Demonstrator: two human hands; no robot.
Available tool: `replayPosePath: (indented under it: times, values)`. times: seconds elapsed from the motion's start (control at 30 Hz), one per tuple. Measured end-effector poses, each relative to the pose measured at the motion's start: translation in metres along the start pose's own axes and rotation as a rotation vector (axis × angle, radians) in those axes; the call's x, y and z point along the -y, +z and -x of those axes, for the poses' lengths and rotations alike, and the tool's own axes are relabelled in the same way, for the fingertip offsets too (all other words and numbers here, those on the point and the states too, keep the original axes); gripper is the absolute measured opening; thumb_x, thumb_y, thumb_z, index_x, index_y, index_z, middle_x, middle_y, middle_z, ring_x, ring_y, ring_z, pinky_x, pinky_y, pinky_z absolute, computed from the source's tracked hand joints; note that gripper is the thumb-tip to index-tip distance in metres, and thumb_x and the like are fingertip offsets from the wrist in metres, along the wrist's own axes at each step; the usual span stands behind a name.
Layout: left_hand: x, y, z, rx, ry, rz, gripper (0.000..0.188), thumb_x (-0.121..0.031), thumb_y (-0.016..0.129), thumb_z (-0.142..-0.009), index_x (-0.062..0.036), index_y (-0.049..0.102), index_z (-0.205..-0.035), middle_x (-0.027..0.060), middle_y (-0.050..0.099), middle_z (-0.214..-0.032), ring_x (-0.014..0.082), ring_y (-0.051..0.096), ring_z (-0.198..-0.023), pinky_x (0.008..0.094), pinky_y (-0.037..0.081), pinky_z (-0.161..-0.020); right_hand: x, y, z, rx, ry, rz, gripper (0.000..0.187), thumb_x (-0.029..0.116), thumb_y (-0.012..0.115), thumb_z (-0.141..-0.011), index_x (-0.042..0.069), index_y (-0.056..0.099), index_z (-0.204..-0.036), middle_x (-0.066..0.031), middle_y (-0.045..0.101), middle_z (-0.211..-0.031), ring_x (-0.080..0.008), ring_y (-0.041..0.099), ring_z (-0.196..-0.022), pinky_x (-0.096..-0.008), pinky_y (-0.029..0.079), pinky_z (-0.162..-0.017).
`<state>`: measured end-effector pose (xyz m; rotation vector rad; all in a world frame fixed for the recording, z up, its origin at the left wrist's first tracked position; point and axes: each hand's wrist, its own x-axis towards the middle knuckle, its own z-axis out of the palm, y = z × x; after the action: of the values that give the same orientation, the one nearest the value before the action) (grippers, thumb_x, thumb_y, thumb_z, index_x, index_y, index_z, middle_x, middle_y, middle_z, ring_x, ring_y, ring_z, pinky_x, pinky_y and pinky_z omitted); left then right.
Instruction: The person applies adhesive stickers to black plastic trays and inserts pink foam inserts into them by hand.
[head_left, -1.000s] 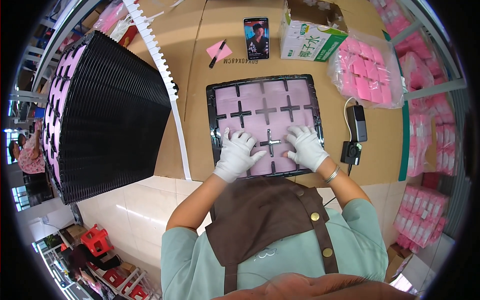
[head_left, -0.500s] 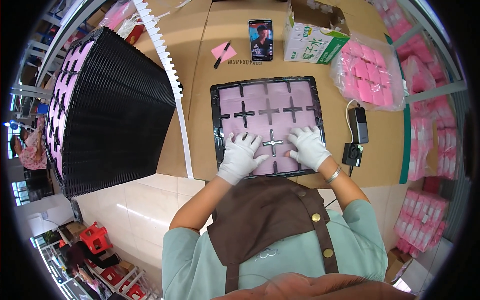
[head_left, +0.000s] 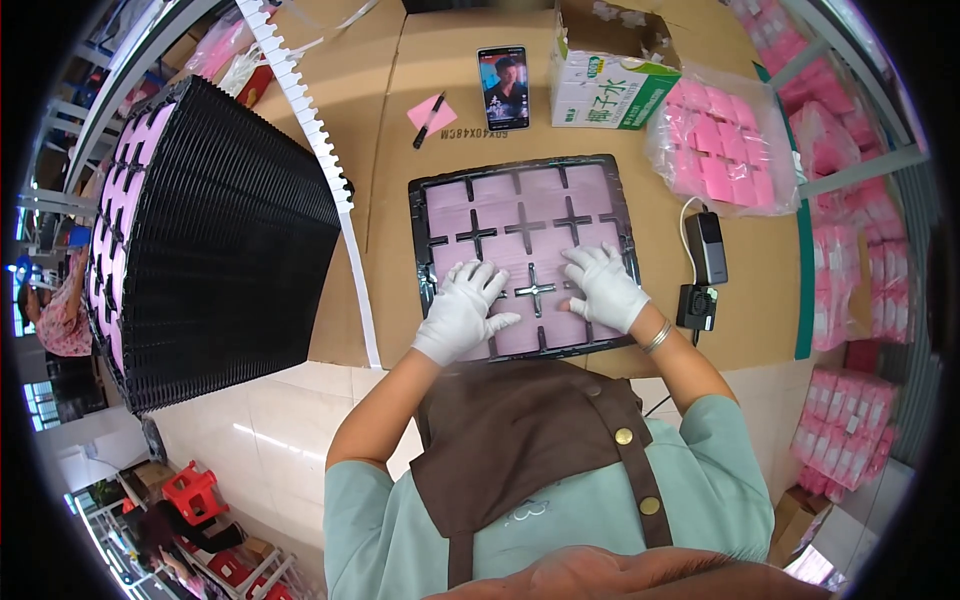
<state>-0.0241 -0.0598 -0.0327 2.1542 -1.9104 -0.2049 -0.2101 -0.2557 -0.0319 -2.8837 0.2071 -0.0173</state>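
Note:
A black plastic tray (head_left: 417,215) lies on the cardboard-covered table in front of me. Its compartments, split by cross-shaped ridges, hold flat pale-pink pieces (head_left: 497,188). In a white glove, my left hand (head_left: 460,310) rests on the tray's near left part, fingers spread and thumb pointing inward. My right hand (head_left: 610,287), also gloved in white, lies over the near right part with its fingers stretched forward. Between them a shiny cross ridge (head_left: 535,290) shows. Both palms hide the pieces under them, and neither hand grips anything.
Left stands a tall stack of black trays (head_left: 230,230), beside a white notched strip (head_left: 345,240). Beyond my tray are a pen (head_left: 430,120) on pink paper, a phone (head_left: 503,90) and an open carton (head_left: 610,95). Rightward lie bagged pink pieces (head_left: 720,140), a power bank (head_left: 708,250) and a small black device (head_left: 697,307).
The whole view has shifted a little, so the table's things sit further left. Both hands stay on the tray, the right fingers reaching slightly farther forward and inward.

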Motion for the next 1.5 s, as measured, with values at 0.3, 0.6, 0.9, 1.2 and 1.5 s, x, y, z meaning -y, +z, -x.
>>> replayPosePath:
  times: [0.3,0.6,0.9,1.2,1.5]
  values:
    - [0.004,-0.005,-0.023,-0.036,-0.068,-0.039,0.064,-0.055,0.059,-0.079,-0.0091,0.056,-0.123,0.0118,0.053,-0.124,0.0319,0.048,-0.117,0.0483,0.038,-0.096,-0.002,-0.006,-0.019,0.024,0.081,-0.024,0.054,0.046,0.064,-0.078,0.008,0.06,-0.116,-0.0118,0.049,-0.131,-0.0324,0.042,-0.123,-0.0504,0.032,-0.101]
    - [-0.014,0.0,-0.008,0.086,-0.107,-0.072,0.069,-0.062,0.056,-0.078,-0.0107,0.056,-0.124,0.0106,0.053,-0.124,0.0343,0.049,-0.113,0.0551,0.032,-0.099,0.011,-0.004,-0.009,0.152,0.114,0.005,0.063,0.049,0.065,-0.076,0.011,0.054,-0.126,-0.0095,0.046,-0.135,-0.0369,0.039,-0.126,-0.0546,0.029,-0.103]
    - [-0.015,0.002,-0.036,0.053,-0.304,-0.08,0.077,-0.066,0.05,-0.08,-0.0102,0.047,-0.133,0.0075,0.05,-0.129,0.0293,0.05,-0.11,0.0488,0.039,-0.093,0.013,0.003,-0.006,0.06,0.104,-0.012,0.061,0.05,0.066,-0.075,0.01,0.057,-0.121,-0.008,0.05,-0.129,-0.0343,0.043,-0.122,-0.0564,0.029,-0.1]
    - [-0.023,0.012,-0.037,0.078,-0.318,-0.162,0.08,-0.068,0.049,-0.079,-0.0112,0.045,-0.135,0.0077,0.042,-0.141,0.0359,0.042,-0.122,0.0581,0.031,-0.098,0.008,-0.007,-0.017,0.13,0.181,-0.124,0.058,0.048,0.065,-0.076,0.01,0.058,-0.119,-0.0077,0.05,-0.129,-0.0327,0.043,-0.122,-0.0546,0.033,-0.098]
    - [-0.02,0.004,-0.012,0.189,-0.228,-0.135,0.079,-0.068,0.045,-0.082,-0.0122,0.041,-0.138,0.0089,0.043,-0.141,0.0314,0.039,-0.127,0.0592,0.027,-0.102,0.006,-0.006,-0.014,0.111,0.112,-0.009,0.061,0.049,0.066,-0.076,0.01,0.056,-0.122,-0.0077,0.05,-0.129,-0.0331,0.043,-0.122,-0.0553,0.033,-0.098]
